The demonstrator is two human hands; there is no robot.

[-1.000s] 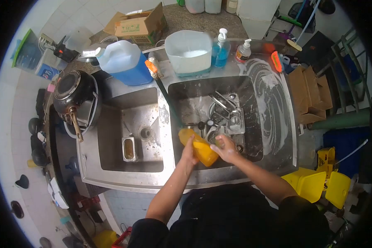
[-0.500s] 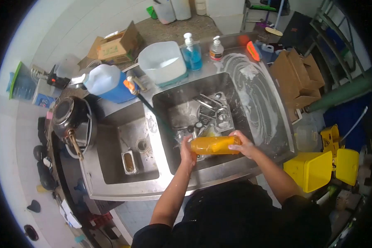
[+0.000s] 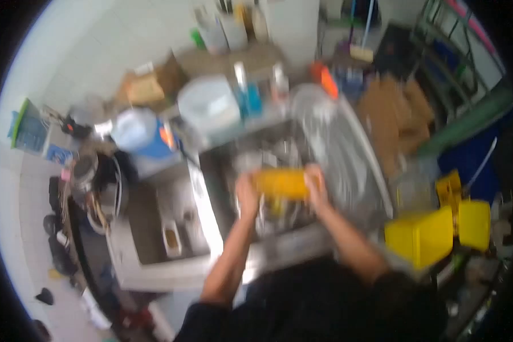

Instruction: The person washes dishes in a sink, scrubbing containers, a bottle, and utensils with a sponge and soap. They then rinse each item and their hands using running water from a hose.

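Fingers of left hand (image 3: 247, 195) and right hand (image 3: 315, 183) wrapped round ends of orange bottle (image 3: 282, 183), held sideways over right sink basin (image 3: 347, 188), probably so drips land inside; frame blurry, exact grip unclear

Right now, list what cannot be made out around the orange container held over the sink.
Head view, all smeared by motion blur:
- Orange container: any lid or opening is unreadable.
- Left hand and right hand: single fingers are lost in blur.
- Sink: the items under the container merge into grey streaks.
- Bottles behind the sink: labels illegible.
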